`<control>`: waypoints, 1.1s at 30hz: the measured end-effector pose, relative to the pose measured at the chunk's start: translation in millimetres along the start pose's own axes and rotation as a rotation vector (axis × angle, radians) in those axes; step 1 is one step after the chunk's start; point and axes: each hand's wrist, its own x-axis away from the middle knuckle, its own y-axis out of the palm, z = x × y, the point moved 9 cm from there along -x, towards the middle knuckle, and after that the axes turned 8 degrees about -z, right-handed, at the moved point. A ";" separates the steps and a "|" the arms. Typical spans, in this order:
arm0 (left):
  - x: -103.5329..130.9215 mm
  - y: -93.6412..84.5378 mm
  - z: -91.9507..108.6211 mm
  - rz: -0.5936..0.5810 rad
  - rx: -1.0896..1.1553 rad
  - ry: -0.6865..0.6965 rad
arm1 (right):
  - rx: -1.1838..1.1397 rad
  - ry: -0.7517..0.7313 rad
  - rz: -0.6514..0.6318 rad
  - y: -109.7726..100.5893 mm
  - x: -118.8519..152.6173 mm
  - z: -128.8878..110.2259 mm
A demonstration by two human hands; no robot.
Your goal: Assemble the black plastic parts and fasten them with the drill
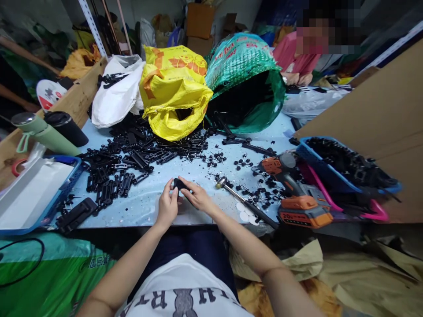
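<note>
Two hands pinch a small black part over a cluttered table

At the near side of a pale blue table (125,215), the left hand (168,204) and right hand (198,196) meet, fingertips closed on a black part (180,184) held between them. The part could slip, because the fingers cover so much of it, and be hard to pick out if it landed among the loose black pieces (132,154). To the right, a hammer (246,202) lies at a slant, its grip reaching the front edge; a swing of the right forearm might knock it down. The drill (291,189), also near that edge, could be nudged the same way. Small pins (216,159) are scattered beyond the hands, where a sweep could mix or scatter them. The green sack (241,59) gapes towards the table and might spill if tugged.

The held part's shape and underside are hidden by fingers. The green sack's inside is too dark to read, and the yellow sack's (175,97) contents barely show. The pieces in the blue basket (390,188) blur together. A person in pink (302,64) is cut off beyond the table.
</note>
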 end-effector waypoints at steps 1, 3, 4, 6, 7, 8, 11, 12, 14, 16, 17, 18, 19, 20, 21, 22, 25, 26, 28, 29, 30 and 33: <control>5.5 1.1 -13.5 -0.018 -0.025 -0.067 | 0.102 0.030 -0.034 -12.4 -10.6 15.5; 16.4 -0.9 -27.9 -0.039 -0.184 -0.129 | 0.307 0.173 0.026 -61.6 -33.7 57.7; 19.4 -3.0 -25.9 -0.038 -0.307 -0.100 | 0.406 0.262 0.089 -94.0 -44.5 80.5; 19.3 2.1 -8.9 -0.089 -0.546 0.053 | 0.653 0.533 0.167 -159.5 -59.5 129.1; 17.1 11.4 1.3 -0.158 -0.636 0.151 | 0.772 0.691 0.164 -188.0 -62.7 152.3; 14.3 24.5 9.6 -0.259 -0.705 0.243 | 0.806 0.760 0.168 -210.4 -66.4 169.3; 6.4 64.9 16.9 -0.589 -0.845 0.389 | 0.843 0.836 0.111 -242.3 -71.0 203.9; 4.3 74.1 15.4 -0.668 -0.877 0.401 | 0.852 0.831 0.087 -243.5 -70.8 210.2; 1.9 82.6 12.3 -0.743 -0.928 0.409 | 0.880 0.799 0.041 -238.5 -69.2 216.5; 3.7 80.5 11.9 -0.738 -0.956 0.419 | 0.907 0.753 -0.006 -230.1 -67.5 215.7; 6.3 77.1 12.2 -0.724 -0.964 0.423 | 0.918 0.729 -0.030 -226.1 -66.7 212.6; 9.7 73.3 12.1 -0.712 -0.972 0.423 | 0.926 0.707 -0.053 -222.7 -65.7 207.5; 13.4 69.8 11.3 -0.707 -0.981 0.417 | 0.935 0.685 -0.071 -219.4 -64.1 200.0; 17.0 67.0 9.8 -0.709 -0.992 0.405 | 0.940 0.657 -0.084 -215.4 -61.8 189.5; 19.8 64.8 7.8 -0.710 -1.002 0.388 | 0.935 0.618 -0.087 -210.3 -58.6 175.7; 21.7 63.4 6.1 -0.707 -1.005 0.370 | 0.913 0.569 -0.081 -203.4 -53.7 158.8; 22.3 64.0 4.2 -0.696 -0.952 0.342 | 0.726 0.345 -0.143 -160.8 -27.7 97.3; 21.3 65.2 4.3 -0.697 -0.922 0.338 | 0.645 0.253 -0.237 -137.3 -14.3 76.4; 19.0 68.6 4.1 -0.724 -0.871 0.325 | 0.548 0.082 -0.513 -83.2 21.3 39.3; 17.8 69.9 3.9 -0.740 -0.854 0.315 | 0.552 0.026 -0.631 -60.0 40.9 26.2; 16.8 70.8 4.1 -0.755 -0.843 0.305 | 0.587 -0.001 -0.713 -41.6 58.6 18.4; 15.3 71.9 6.5 -0.773 -0.829 0.276 | 0.718 0.043 -0.752 -13.0 89.0 16.6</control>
